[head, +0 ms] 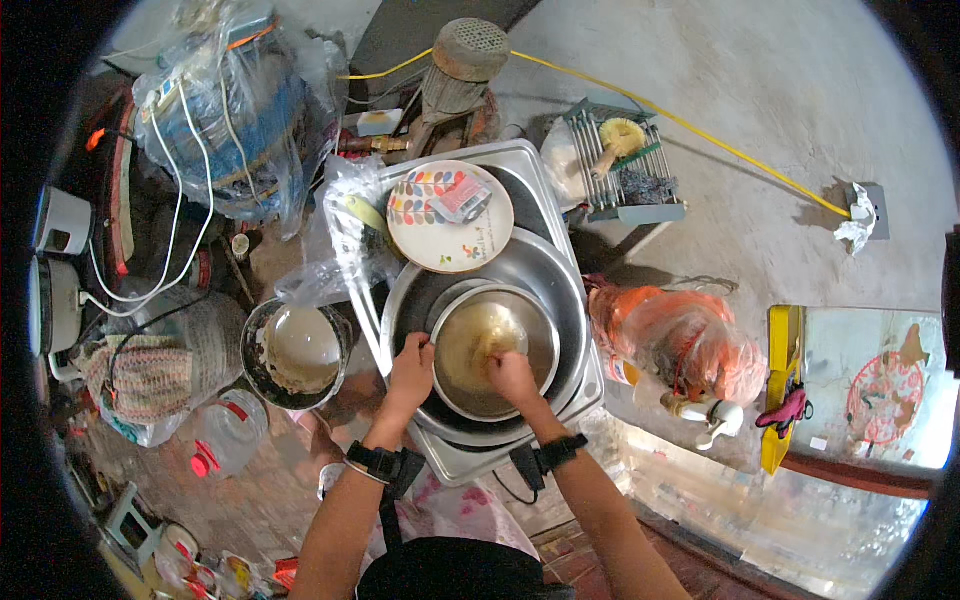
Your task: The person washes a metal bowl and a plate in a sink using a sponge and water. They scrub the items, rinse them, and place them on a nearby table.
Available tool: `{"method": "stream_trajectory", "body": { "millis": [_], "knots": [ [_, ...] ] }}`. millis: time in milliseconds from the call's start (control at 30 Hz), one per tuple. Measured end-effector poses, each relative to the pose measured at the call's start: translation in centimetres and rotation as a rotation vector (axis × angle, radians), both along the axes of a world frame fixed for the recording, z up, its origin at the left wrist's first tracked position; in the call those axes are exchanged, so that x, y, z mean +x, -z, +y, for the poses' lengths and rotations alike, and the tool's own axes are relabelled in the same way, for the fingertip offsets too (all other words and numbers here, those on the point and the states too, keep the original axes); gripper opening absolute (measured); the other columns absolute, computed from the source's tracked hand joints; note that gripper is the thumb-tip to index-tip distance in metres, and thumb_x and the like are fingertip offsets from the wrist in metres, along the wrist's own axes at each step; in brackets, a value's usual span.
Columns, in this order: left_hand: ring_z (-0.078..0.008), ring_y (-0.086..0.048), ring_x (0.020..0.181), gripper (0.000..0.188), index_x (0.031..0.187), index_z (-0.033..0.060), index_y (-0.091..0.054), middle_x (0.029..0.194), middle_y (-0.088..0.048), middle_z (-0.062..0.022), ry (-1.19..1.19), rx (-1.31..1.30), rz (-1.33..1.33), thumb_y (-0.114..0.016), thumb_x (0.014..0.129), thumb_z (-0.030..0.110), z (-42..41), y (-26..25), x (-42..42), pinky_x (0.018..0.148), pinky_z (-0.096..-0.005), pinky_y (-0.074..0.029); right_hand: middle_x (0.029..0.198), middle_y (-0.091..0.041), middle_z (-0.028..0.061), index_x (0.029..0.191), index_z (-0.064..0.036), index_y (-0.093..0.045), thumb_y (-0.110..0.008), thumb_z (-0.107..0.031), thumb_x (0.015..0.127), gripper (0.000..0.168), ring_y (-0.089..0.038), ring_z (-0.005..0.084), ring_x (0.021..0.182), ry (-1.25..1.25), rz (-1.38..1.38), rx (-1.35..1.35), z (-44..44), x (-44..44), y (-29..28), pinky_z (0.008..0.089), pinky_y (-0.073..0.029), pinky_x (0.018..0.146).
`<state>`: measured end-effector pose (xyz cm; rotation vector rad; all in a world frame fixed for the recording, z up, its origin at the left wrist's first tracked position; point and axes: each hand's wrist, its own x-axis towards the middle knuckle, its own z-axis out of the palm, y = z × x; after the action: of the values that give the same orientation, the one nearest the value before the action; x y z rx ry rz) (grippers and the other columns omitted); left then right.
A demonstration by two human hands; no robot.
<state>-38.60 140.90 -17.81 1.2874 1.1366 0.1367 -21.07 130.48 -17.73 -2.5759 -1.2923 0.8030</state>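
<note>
A round metal bowl [465,375] sits inside a larger stainless steel basin [551,270] on a metal sink. My left hand [411,375] grips the smaller bowl's rim at its left side. Over the bowl's inside, my right hand [515,379] has its fingers curled against the brownish, shiny bottom; whether they hold a scrubber or cloth cannot be told. A patterned plate [420,240] with a pink and white packet [465,201] on it rests across the basin's far edge.
A dark bucket [251,349] with cloudy liquid stands left of the sink, near a clear plastic bottle [232,435]. Behind are an electric motor [461,75] and a wall rack [600,187] holding a brush [621,137]. Orange plastic bags [675,330] hang at right.
</note>
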Motion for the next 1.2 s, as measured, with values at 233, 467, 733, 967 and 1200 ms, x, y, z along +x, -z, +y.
{"method": "stream_trajectory", "body": {
  "millis": [233, 467, 733, 967, 1200],
  "knots": [
    [-0.0373, -0.054, 0.082, 0.043, 0.109, 0.0017, -0.045, 0.087, -0.054, -0.0208, -0.153, 0.130, -0.098, -0.033, 0.094, 0.041, -0.4, 1.6, 0.0, 0.067, -0.0429, -0.043, 0.059, -0.055, 0.0062, 0.081, 0.002, -0.061, -0.058, -0.018, 0.083, 0.020, -0.055, 0.0113, 0.050, 1.132, 1.001, 0.506, 7.4, -0.1, -4.2, 0.0219, -0.037, 0.039],
    [-0.0381, -0.051, 0.090, 0.054, 0.110, -0.0045, -0.043, 0.095, -0.052, -0.0241, -0.205, -0.063, -0.035, -0.028, 0.094, 0.045, -0.1, 0.6, 0.4, 0.077, -0.0399, -0.041, 0.067, -0.060, 0.0199, 0.095, 0.006, -0.056, -0.064, -0.019, 0.076, 0.032, -0.060, 0.0309, 0.057, 0.293, 0.186, 0.396, 9.2, -5.8, -3.6, 0.0389, -0.046, 0.049],
    [-0.0433, -0.052, 0.093, 0.054, 0.116, -0.0055, -0.039, 0.102, -0.054, -0.0275, -0.188, 0.011, 0.002, -0.031, 0.093, 0.042, 0.0, 0.4, 0.7, 0.081, -0.0435, -0.040, 0.073, -0.061, 0.0196, 0.106, -0.003, -0.049, -0.058, -0.023, 0.078, 0.036, -0.059, 0.0382, 0.067, -0.198, 0.040, -0.084, 0.5, -8.1, -5.1, 0.0453, -0.047, 0.057],
    [-0.0413, -0.056, 0.084, 0.037, 0.125, 0.0098, -0.039, 0.091, -0.058, -0.0244, 0.024, 0.137, 0.073, -0.045, 0.088, 0.008, -0.4, -0.5, 0.8, 0.072, -0.0442, -0.043, 0.066, -0.062, 0.0131, 0.098, -0.009, -0.057, -0.043, -0.035, 0.088, 0.032, -0.062, 0.0323, 0.060, -0.592, -0.197, -0.324, -5.2, 3.0, -7.0, 0.0438, -0.049, 0.051],
    [-0.0447, -0.055, 0.088, 0.037, 0.123, 0.0088, -0.041, 0.095, -0.057, -0.0280, -0.058, 0.076, 0.053, -0.043, 0.087, 0.002, -0.7, 0.1, 1.2, 0.074, -0.0463, -0.042, 0.073, -0.062, 0.0116, 0.091, -0.009, -0.061, -0.059, -0.013, 0.071, 0.020, -0.063, 0.0260, 0.063, -0.708, -0.401, -0.662, -3.2, 5.8, -5.4, 0.0417, -0.049, 0.052]
  ]
}}
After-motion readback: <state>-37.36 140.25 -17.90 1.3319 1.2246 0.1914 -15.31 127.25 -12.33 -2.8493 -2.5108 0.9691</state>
